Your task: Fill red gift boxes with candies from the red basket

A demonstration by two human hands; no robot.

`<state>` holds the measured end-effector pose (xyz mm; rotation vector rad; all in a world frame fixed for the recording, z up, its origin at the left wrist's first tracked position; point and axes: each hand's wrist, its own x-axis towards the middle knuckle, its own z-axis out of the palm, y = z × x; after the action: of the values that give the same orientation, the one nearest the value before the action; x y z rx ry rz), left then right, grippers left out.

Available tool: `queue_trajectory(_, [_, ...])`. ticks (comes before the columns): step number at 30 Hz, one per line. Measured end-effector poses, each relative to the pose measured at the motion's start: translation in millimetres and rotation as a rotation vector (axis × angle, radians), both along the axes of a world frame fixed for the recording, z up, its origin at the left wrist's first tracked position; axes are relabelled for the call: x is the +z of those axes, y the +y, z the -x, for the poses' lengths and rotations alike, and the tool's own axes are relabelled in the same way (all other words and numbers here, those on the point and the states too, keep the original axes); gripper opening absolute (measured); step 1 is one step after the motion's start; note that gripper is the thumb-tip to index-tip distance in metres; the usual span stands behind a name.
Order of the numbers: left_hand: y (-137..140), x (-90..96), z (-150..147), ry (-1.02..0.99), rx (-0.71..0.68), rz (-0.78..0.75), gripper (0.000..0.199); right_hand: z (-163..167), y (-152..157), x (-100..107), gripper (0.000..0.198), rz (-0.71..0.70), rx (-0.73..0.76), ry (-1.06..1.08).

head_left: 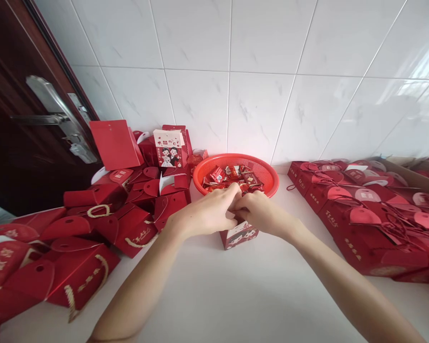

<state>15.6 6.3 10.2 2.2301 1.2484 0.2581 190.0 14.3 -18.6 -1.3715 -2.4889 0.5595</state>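
Head view: the left hand point(209, 209) and right hand point(262, 212) lie close together at the top of a small printed box point(239, 239), which stands on the white worktop point(214, 295) just before a red basket point(268, 177) of wrapped sweets point(218, 174). Each grip curls inward; whether either pinches the box cannot be told.

Glossy white tiles with faint grey veining cover the wall point(200, 105); 2 rows show, parted by 1 horizontal seam. Bright reflections point(423, 71) streak the tiles at far right. At left stands a dark reddish-brown door point(7, 71) with a silvery lever handle point(39, 119) on a metal plate point(45, 90). The smooth white tabletop point(236, 300) lies in soft, diffuse light.
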Motion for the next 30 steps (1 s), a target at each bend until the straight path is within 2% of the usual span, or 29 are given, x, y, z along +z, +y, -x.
queue_trajectory(8, [1, 0.9, 2, -0.031, -0.010, 0.027, 0.030, 5, 4, 5, 0.022, 0.140, 0.070, -0.026])
queue_trajectory(17, [4, 1.2, 1, -0.026, -0.013, 0.034, 0.032, -3, -3, 5, 0.025, 0.036, -0.029, 0.040])
queue_trajectory(22, [5, 0.8, 2, -0.031, -0.005, 0.029, 0.033, -2, -4, 3, 0.021, 0.013, -0.070, 0.084])
queue_trajectory(26, [5, 0.1, 2, -0.026, 0.008, 0.028, 0.033, -3, -5, 4, 0.021, 0.013, -0.112, 0.118])
queue_trajectory(30, [6, -0.1, 3, -0.024, 0.007, 0.024, 0.032, -4, -3, 3, 0.026, 0.071, -0.077, 0.206])
